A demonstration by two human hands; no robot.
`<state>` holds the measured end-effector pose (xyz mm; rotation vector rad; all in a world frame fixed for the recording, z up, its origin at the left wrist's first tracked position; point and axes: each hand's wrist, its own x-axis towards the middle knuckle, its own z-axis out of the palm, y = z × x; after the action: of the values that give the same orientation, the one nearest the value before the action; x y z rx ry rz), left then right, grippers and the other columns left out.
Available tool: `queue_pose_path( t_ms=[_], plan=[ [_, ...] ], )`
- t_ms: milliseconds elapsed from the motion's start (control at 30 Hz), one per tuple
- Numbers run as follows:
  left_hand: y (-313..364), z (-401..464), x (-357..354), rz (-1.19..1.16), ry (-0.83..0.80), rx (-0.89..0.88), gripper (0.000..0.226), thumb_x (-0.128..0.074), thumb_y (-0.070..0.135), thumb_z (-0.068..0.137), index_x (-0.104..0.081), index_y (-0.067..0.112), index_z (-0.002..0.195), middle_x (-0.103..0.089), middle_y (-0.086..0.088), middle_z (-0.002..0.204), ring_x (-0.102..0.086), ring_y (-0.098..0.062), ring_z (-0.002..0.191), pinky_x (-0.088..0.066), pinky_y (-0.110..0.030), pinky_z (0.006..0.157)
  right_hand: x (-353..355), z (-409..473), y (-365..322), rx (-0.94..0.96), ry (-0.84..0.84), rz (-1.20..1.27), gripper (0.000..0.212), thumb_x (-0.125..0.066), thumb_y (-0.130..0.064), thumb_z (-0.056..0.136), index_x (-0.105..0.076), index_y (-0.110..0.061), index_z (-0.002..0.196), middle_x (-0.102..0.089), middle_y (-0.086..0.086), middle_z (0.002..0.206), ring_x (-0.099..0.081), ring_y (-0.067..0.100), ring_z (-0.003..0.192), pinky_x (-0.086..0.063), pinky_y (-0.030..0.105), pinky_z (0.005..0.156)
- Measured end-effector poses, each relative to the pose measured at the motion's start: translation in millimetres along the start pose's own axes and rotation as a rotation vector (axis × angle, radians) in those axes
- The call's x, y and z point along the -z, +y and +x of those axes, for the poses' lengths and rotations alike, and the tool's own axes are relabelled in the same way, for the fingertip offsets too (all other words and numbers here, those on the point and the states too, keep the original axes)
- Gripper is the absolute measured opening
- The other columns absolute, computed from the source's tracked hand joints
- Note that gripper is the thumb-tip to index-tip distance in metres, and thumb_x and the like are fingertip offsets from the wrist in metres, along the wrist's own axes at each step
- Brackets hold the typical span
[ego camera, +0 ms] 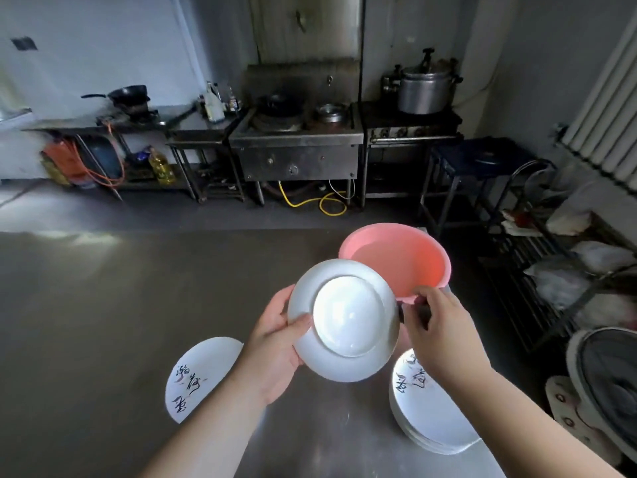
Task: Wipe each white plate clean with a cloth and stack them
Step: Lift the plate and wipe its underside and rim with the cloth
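Steel table (103, 322) spreads under everything I am working on, dull grey and streaked with light. On it at my right sits a stack of white plates (437, 422), face up, brush writing showing on the top one; at my left lies a single plate (196, 377) with the same writing, well apart from the stack. Behind my hands stands a pink basin (406, 257) near the table's far edge, and I cannot tell whether it holds water (the inside just reads as flat pink).

Above the table between those piles I hold the plate in hand (344, 319) with its underside tilted towards me. My left hand (275, 350) has the grip closed on its left rim, thumb over the underside and fingers behind. My right hand (441, 336) is curled at the right rim, pinching something dark there that I take to be the cloth, though too little of it shows to be sure.

I judge the plate stiff, glazed and slick, worse if damp, and quick to chip against the stack. It is best held at the rim, opposite sides, with the foot ring as a stop for the thumb.
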<state>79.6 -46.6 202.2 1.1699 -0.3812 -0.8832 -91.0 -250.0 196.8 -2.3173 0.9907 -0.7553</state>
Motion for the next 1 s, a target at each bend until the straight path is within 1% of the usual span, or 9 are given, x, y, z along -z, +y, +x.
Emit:
queue_pose_path(
  t_ms=[133, 233, 300, 367, 467, 567, 700, 900, 1000],
  plan=[
    [6, -13, -26, -0.013, -0.022, -0.037, 0.059, -0.068, 0.014, 0.089, -0.055, 0.025, 0.145, -0.068, -0.011, 0.139, -0.066, -0.034, 0.126, -0.060, -0.046, 0.087, 36, 3, -25, 0.211, 0.158, 0.243, 0.031, -0.062, -0.030, 0.101, -0.069, -0.018, 0.129, -0.064, -0.012, 0.115, -0.058, 0.001, 0.110, -0.040, 0.008, 0.094],
    [6, -24, -49, 0.002, -0.047, -0.059, 0.057, -0.068, 0.014, 0.089, -0.056, 0.024, 0.144, -0.067, -0.013, 0.139, -0.066, -0.036, 0.126, -0.058, -0.051, 0.090, 46, 4, -47, 0.470, 0.148, 0.253, 0.034, -0.060, -0.017, 0.103, -0.066, -0.010, 0.136, -0.061, -0.003, 0.135, -0.052, 0.007, 0.131, -0.035, 0.016, 0.112],
    [5, -31, -63, -0.009, -0.072, -0.065, 0.057, -0.066, 0.013, 0.090, -0.056, 0.023, 0.145, -0.067, -0.013, 0.140, -0.065, -0.036, 0.128, -0.056, -0.053, 0.095, 48, 4, -56, 0.525, 0.029, 0.179, 0.043, -0.061, -0.015, 0.104, -0.059, -0.006, 0.145, -0.055, 0.004, 0.150, -0.048, 0.014, 0.140, -0.034, 0.021, 0.118],
    [7, -37, -74, -0.048, -0.098, -0.077, 0.058, -0.065, 0.011, 0.091, -0.055, 0.023, 0.146, -0.067, -0.013, 0.141, -0.064, -0.035, 0.130, -0.057, -0.048, 0.096, 48, -3, -59, 0.587, -0.080, 0.051, 0.053, -0.059, -0.025, 0.106, -0.049, -0.004, 0.154, -0.042, 0.009, 0.163, -0.039, 0.025, 0.152, -0.030, 0.036, 0.125],
    [11, -42, -85, -0.091, -0.112, -0.099, 0.054, -0.061, 0.001, 0.097, -0.055, 0.020, 0.147, -0.067, -0.015, 0.140, -0.066, -0.032, 0.128, -0.059, -0.040, 0.092, 49, -25, -53, 0.708, -0.097, -0.074, 0.064, -0.044, -0.042, 0.108, -0.038, -0.003, 0.159, -0.030, 0.009, 0.170, -0.019, 0.030, 0.160, -0.015, 0.049, 0.131],
    [9, -47, -88, -0.122, -0.079, -0.112, 0.051, -0.060, 0.000, 0.098, -0.054, 0.016, 0.146, -0.067, -0.016, 0.139, -0.065, -0.034, 0.130, -0.059, -0.041, 0.097, 45, -60, -37, 0.752, -0.146, -0.143, 0.075, -0.036, -0.055, 0.108, -0.028, -0.005, 0.163, -0.017, 0.009, 0.174, -0.011, 0.029, 0.162, -0.018, 0.050, 0.130],
    [8, -50, -82, -0.111, 0.002, -0.117, 0.046, -0.054, 0.000, 0.103, -0.055, 0.020, 0.144, -0.071, -0.016, 0.133, -0.069, -0.036, 0.122, -0.061, -0.046, 0.087, 40, -96, -22, 0.787, -0.191, -0.289, 0.090, -0.032, -0.072, 0.102, -0.030, -0.006, 0.163, -0.022, 0.011, 0.173, -0.017, 0.035, 0.160, -0.034, 0.055, 0.123],
    [8, -55, -81, -0.108, -0.062, -0.100, 0.054, -0.064, 0.010, 0.094, -0.055, 0.021, 0.146, -0.066, -0.016, 0.142, -0.064, -0.039, 0.129, -0.060, -0.045, 0.089, 52, -48, -43, 0.634, -0.249, -0.439, 0.085, -0.014, -0.075, 0.099, 0.004, -0.024, 0.165, 0.016, 0.009, 0.174, 0.016, 0.039, 0.160, -0.001, 0.059, 0.128],
    [13, -52, -78, -0.124, -0.044, -0.135, 0.055, -0.063, 0.009, 0.093, -0.055, 0.021, 0.146, -0.066, -0.016, 0.141, -0.064, -0.039, 0.129, -0.060, -0.050, 0.091, 48, -53, -47, 0.614, -0.234, -0.382, 0.086, -0.016, -0.076, 0.100, -0.003, -0.023, 0.167, 0.012, 0.011, 0.174, 0.014, 0.040, 0.160, 0.001, 0.060, 0.129]
  ],
)
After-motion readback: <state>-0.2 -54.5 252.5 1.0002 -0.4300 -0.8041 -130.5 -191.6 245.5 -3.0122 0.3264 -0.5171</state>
